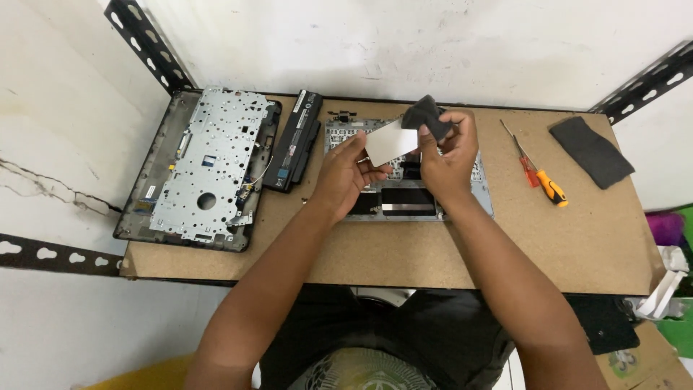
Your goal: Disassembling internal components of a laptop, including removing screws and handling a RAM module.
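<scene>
**Both hands on a pale plate above the opened laptop half**

Left hand (345, 171): grip pinched on the lower left edge of a flat pale grey rectangular plate (390, 141), thumb on top, fingers below. The plate is lifted off the worktop (404, 249) and tilted, held just above the laptop palmrest assembly (408, 193).

Right hand (449, 153): grip closed on a small dark grey cloth (427, 116), bunched between thumb and fingers. The cloth touches the upper right corner of the plate. Whether it is pressed flat on the plate face or only meets its edge cannot be told from this angle.

Palmrest assembly lies inside-up at the middle rear of the worktop, mostly covered by the hands; silver frame, dark panels and a metal strip show near its front edge. A small black bracket (343, 114) sits just behind its left rear corner.

Left of it, apart: a long black battery pack (294, 140), lying lengthwise. Further left, just beside the battery: the laptop base shell with a perforated silver metal plate (206, 167) lying in it, a thin wire trailing at its right edge.

Right of the hands, apart: two screwdrivers lying close together, a thin red-handled one (521, 153) and a thicker orange-and-black one (551, 188). Near the right rear corner: a second dark cloth (591, 151), lying flat.
</scene>
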